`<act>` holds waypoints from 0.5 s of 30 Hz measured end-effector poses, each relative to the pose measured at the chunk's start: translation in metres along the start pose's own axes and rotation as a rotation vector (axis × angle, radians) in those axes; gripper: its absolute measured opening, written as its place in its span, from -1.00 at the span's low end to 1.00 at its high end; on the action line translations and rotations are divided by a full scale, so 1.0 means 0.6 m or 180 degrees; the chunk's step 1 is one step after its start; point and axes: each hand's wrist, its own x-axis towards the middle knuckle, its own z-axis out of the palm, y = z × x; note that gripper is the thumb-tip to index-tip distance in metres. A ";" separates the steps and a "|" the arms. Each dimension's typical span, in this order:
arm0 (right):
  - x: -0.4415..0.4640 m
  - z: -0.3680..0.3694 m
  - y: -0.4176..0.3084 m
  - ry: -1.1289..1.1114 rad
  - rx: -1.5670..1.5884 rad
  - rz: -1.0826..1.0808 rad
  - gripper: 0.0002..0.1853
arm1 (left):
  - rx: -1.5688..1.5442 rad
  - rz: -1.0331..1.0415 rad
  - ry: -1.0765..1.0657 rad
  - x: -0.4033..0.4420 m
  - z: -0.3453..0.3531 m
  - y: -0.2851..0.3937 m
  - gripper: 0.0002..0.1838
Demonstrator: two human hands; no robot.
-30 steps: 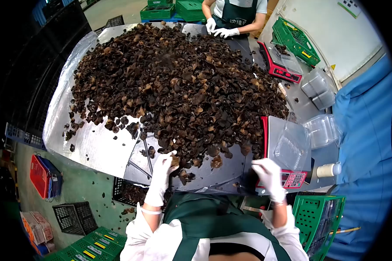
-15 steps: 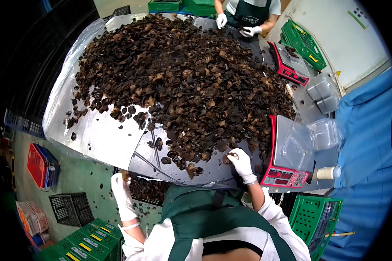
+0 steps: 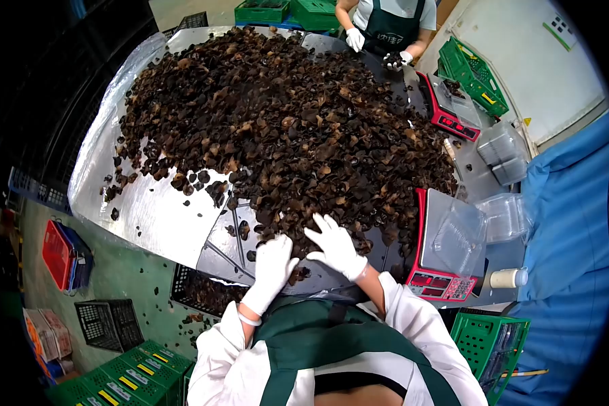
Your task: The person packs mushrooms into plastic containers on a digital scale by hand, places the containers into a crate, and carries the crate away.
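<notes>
Both of my hands wear white gloves at the near edge of a large heap of dark brown, mushroom-like pieces on the metal table. My left hand rests against the heap's front edge, back of the hand up; its fingertips are partly hidden, and whether it holds a piece does not show. Just right of it, my right hand has its fingers spread over the pieces, with nothing seen in it. A red scale with a clear plastic tray on top stands right of my right hand.
Across the table a co-worker's gloved hand holds dark pieces. At the right are a second red scale, clear containers and a white bottle. A black crate of pieces sits below the front edge.
My left hand has come from over the black crate back to the heap, and the piece it held no longer shows. My right hand has moved left and spread its fingers.
</notes>
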 end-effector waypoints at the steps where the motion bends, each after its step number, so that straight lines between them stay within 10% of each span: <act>1: -0.014 0.000 -0.005 0.0020 -0.0085 -0.0081 -0.30 | -0.0143 0.0126 -0.0237 0.000 0.010 0.005 -0.49; 7: -0.134 -0.030 0.003 0.0600 0.0287 -0.0119 -0.65 | -0.0670 0.0753 -0.0104 -0.053 -0.015 0.007 -0.57; 10: -0.173 -0.044 0.011 0.0501 0.0424 -0.0030 -0.71 | -0.0716 0.0065 0.0189 -0.088 -0.036 0.001 -0.53; 15: -0.183 -0.077 0.039 0.1122 0.0765 0.0910 -0.35 | -0.0772 -0.0374 -0.0049 -0.124 -0.028 -0.010 -0.15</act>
